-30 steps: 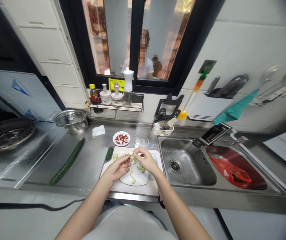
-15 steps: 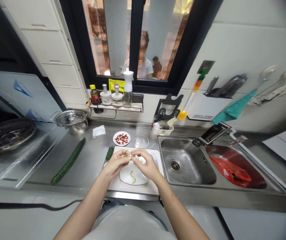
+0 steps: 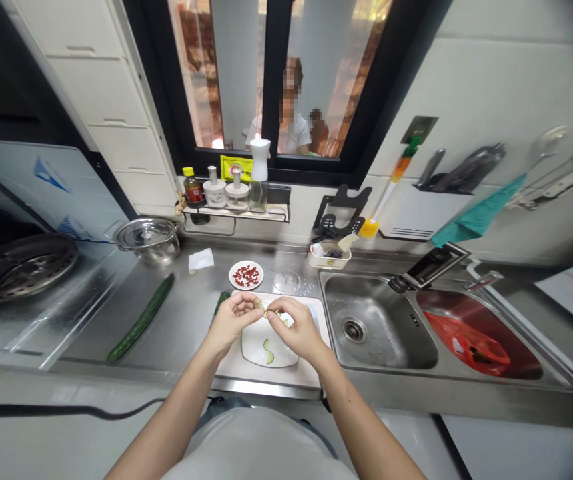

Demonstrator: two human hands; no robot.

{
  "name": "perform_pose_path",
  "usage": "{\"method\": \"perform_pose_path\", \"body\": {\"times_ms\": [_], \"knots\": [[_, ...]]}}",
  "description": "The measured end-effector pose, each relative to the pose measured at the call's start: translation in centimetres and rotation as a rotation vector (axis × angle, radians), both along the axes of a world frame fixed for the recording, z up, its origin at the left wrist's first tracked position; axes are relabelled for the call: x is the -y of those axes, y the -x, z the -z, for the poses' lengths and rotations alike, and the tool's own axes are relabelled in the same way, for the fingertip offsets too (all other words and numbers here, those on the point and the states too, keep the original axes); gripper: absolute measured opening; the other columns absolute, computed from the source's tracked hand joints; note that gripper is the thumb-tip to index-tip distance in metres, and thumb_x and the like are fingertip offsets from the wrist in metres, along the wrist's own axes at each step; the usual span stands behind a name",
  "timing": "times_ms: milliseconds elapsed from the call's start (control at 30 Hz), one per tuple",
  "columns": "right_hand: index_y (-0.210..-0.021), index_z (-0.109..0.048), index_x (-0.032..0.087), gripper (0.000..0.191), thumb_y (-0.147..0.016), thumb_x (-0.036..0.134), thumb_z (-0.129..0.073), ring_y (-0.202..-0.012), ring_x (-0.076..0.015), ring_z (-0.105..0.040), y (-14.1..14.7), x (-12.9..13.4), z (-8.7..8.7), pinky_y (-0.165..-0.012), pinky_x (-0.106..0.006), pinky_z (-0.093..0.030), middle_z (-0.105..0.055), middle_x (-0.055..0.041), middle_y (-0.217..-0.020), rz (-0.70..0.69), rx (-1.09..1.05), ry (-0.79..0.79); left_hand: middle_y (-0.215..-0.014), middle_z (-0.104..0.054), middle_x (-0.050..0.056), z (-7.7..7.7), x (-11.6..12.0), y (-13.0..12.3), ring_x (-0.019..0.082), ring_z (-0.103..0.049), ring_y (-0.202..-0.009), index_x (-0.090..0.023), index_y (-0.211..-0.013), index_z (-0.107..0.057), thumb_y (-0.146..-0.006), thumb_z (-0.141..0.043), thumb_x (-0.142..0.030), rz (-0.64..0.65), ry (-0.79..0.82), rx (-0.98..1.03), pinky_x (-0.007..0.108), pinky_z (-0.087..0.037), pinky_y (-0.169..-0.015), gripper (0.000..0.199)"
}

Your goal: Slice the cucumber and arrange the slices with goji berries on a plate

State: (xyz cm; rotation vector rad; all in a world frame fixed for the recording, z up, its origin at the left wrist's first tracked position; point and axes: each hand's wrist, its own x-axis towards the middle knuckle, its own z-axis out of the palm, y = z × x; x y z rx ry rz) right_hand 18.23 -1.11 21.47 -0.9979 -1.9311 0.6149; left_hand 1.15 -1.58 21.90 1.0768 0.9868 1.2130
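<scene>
Over a white plate, my left hand and my right hand meet at their fingertips. My left fingers pinch a pale piece that looks like cucumber slices. A thin green-edged cucumber slice sits between the two hands, pinched by my right thumb and fingers. Cut cucumber slices lie on the plate beneath, and a few more are partly hidden behind my right hand. The plate rests on a light cutting board. Beside my left hand, a cucumber piece is partly covered.
A whole cucumber lies on the counter at left, near a lidded pot. Behind the board stand a small plate of red pieces and a white paper. The double sink is at right, with a red bag inside.
My hands have drawn slightly apart at the fingertips, and the thin slice between them shows more. My left hand now covers more of the cucumber piece. The view has shifted slightly.
</scene>
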Motion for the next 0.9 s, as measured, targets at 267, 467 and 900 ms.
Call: {"method": "perform_pose_path", "body": {"times_ms": [267,467,900], "knots": [[-0.092,-0.066,0.022,0.016,-0.086,0.030,-0.054,-0.082,-0.0162,-0.061,0.3,0.5,-0.5,-0.078,-0.030,-0.048,-0.069,-0.0044,-0.088,-0.015,-0.068,0.078,-0.074,-0.062,0.001,-1.1,0.4,-0.4,0.011,-0.056,-0.068,-0.015,-0.078,-0.062,-0.060,-0.079,-0.027,-0.065,-0.024,-0.015,0.021,-0.046,-0.067,0.027],[-0.091,-0.066,0.022,0.013,-0.085,0.028,-0.055,-0.080,-0.0159,-0.062,0.3,0.8,-0.9,-0.077,-0.029,-0.048,-0.069,-0.0042,-0.087,0.037,-0.051,0.010,-0.074,-0.064,0.001,-1.8,0.6,-0.5,0.011,-0.056,-0.067,-0.016,-0.080,-0.061,-0.062,-0.077,-0.024,-0.099,-0.093,-0.086,0.022,-0.046,-0.065,0.025],[-0.077,-0.066,0.021,0.013,-0.082,0.028,-0.057,-0.070,-0.0145,-0.062,0.4,0.5,-1.2,-0.068,-0.027,-0.049,-0.069,-0.0025,-0.075,0.045,-0.127,0.109,-0.075,-0.064,0.001,-2.1,0.5,-1.1,0.012,-0.055,-0.069,-0.017,-0.079,-0.063,-0.062,-0.076,-0.022,-0.124,-0.138,-0.106,0.022,-0.045,-0.067,0.022]]}}
